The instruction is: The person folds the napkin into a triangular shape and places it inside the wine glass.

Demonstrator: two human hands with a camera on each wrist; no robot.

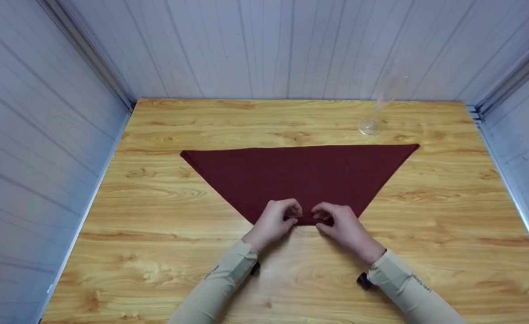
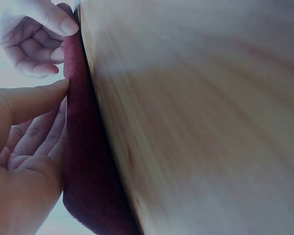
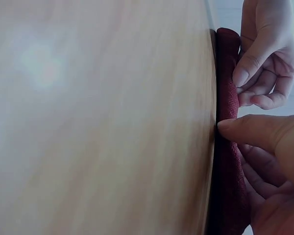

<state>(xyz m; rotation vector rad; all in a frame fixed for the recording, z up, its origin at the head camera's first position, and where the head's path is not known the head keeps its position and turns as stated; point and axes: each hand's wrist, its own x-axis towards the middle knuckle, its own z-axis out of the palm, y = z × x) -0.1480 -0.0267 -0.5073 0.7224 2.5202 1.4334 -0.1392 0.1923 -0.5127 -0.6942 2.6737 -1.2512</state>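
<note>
A dark red cloth napkin (image 1: 300, 175) lies on the table with its long straight edge at the back and sides slanting in to a short near edge. That near edge shows as a thick, rounded fold (image 2: 83, 122) in the left wrist view. My left hand (image 1: 275, 220) pinches the fold just left of its middle, thumb on the near side and curled fingers over the top. Close by on the right, my right hand (image 1: 341, 222) grips the same fold likewise, its thumb (image 3: 255, 129) pressed low against the roll. A small gap separates the two hands.
A clear stemmed glass (image 1: 369, 127) stands at the back right, behind the napkin's right corner. The wood-grain table (image 1: 156, 252) is bounded by pale panel walls (image 1: 264, 49) at the back and both sides.
</note>
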